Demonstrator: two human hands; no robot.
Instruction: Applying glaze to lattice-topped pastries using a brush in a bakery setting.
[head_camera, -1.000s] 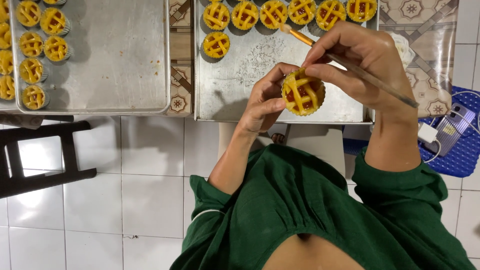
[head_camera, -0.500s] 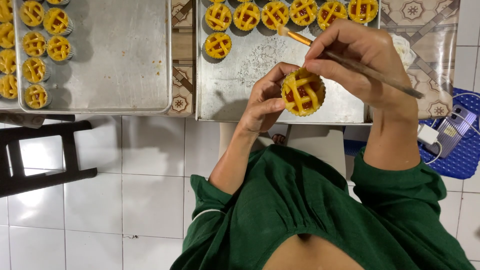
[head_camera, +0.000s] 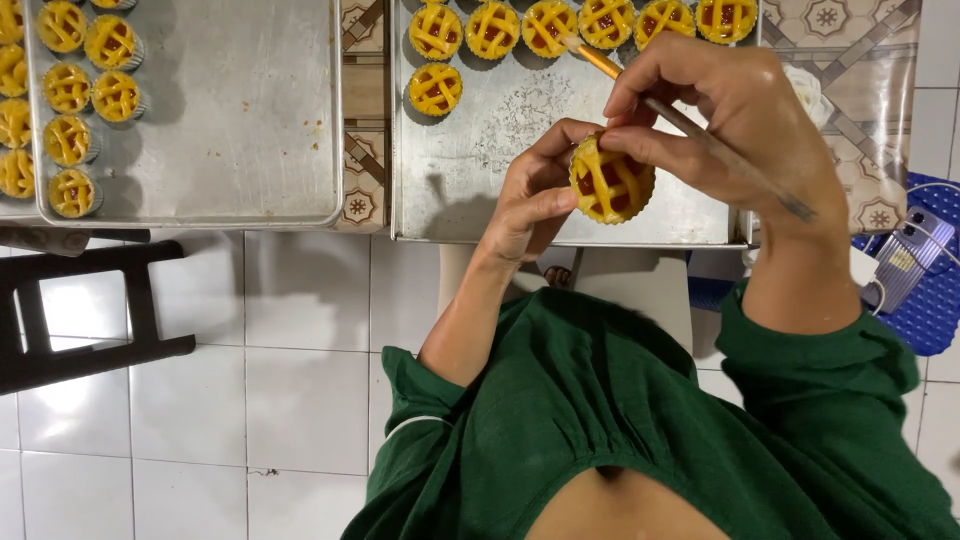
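My left hand (head_camera: 535, 190) holds a small round tart (head_camera: 610, 183) with a yellow lattice top over red jam, tilted toward me above the near edge of a metal baking tray (head_camera: 500, 150). My right hand (head_camera: 735, 115) pinches the tart's upper rim while a thin brush (head_camera: 690, 125) lies across its fingers, bristles pointing toward the tray's far side. Several finished lattice tarts (head_camera: 495, 28) line the tray's far edge, and one more tart (head_camera: 435, 88) sits just below them.
A second metal tray (head_camera: 240, 120) at the left carries several tarts (head_camera: 70, 95) along its left side. A dark wooden stool (head_camera: 80, 310) stands on the white tiled floor. A blue basket (head_camera: 925, 290) with a phone is at the right.
The tart has tilted and turned between my hands, and my right fingers have moved down onto its upper rim. The brush has swung slightly with the hand.
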